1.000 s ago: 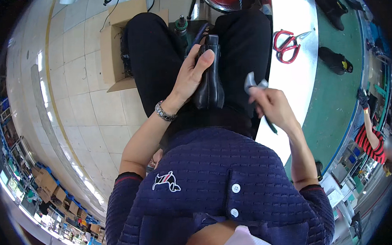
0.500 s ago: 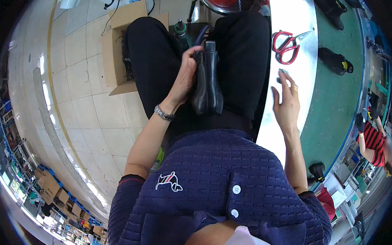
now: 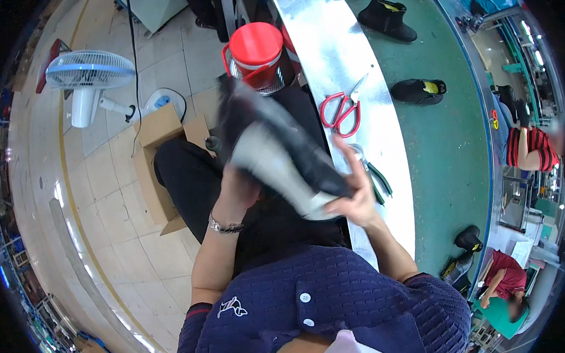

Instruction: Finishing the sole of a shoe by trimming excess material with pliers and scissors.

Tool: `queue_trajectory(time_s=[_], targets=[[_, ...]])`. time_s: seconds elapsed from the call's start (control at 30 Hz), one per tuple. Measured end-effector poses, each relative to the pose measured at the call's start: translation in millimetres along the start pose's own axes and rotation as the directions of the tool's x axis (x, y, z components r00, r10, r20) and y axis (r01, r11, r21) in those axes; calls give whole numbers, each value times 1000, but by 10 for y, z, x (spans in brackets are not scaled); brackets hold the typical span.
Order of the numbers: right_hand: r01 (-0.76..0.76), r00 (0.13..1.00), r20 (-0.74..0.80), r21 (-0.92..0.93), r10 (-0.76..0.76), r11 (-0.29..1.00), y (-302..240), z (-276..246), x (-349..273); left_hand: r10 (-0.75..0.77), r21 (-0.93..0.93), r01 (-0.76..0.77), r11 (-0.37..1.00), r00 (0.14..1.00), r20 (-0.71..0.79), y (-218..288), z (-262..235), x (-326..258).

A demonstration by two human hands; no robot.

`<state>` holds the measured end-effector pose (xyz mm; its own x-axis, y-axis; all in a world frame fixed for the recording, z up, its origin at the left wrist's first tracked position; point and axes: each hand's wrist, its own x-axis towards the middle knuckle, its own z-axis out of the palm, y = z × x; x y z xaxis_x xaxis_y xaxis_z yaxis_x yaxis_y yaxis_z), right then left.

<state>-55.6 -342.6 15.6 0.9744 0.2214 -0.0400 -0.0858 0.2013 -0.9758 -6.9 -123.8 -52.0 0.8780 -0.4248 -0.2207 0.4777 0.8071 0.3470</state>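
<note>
A black boot [image 3: 303,153] with a pale sole is held tilted over my lap, smeared by motion. My left hand [image 3: 237,188] grips it from the left, its fingers largely hidden by the boot. At the boot's lower right end, my right hand [image 3: 357,192] closes around it with the thumb on the sole side. Scissors with red handles [image 3: 341,114] lie on the shiny metal bench [image 3: 395,225] just beyond my right hand. Beside that hand, pliers with dark green handles [image 3: 378,180] rest on the same bench.
Several dark boots [image 3: 417,91] stand on the green belt [image 3: 442,144] right of the bench. A red lidded bucket [image 3: 256,45] is ahead of my knees. On the left are an opened cardboard box [image 3: 150,176] and a white-and-blue fan [image 3: 89,77]. People sit at the far right.
The boot has gone from upright between my knees to tilted, its pale sole showing. My right hand has left the bench and taken hold of it. The view has shifted, revealing the pliers.
</note>
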Motion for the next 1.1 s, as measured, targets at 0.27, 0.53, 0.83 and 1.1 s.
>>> queue_trajectory(time_s=[0.27, 0.53, 0.83, 1.1], targets=[[173, 418, -900, -55, -124, 983, -158, -1190, -507, -181, 722, 135, 679, 983, -13, -45, 279, -83], [-537, 553, -760, -638, -341, 552, -249, -2126, -73, -133, 749, 139, 648, 989, -70, -1, 254, -39], [-457, 627, -592, -806, -506, 375, -4, -2378, 943, -48, 708, 64, 704, 998, -42, 49, 300, -270], [206, 658, -548, -529, -516, 824, -1254, -1510, 344, -58, 847, 20, 530, 998, 12, 113, 423, -254]])
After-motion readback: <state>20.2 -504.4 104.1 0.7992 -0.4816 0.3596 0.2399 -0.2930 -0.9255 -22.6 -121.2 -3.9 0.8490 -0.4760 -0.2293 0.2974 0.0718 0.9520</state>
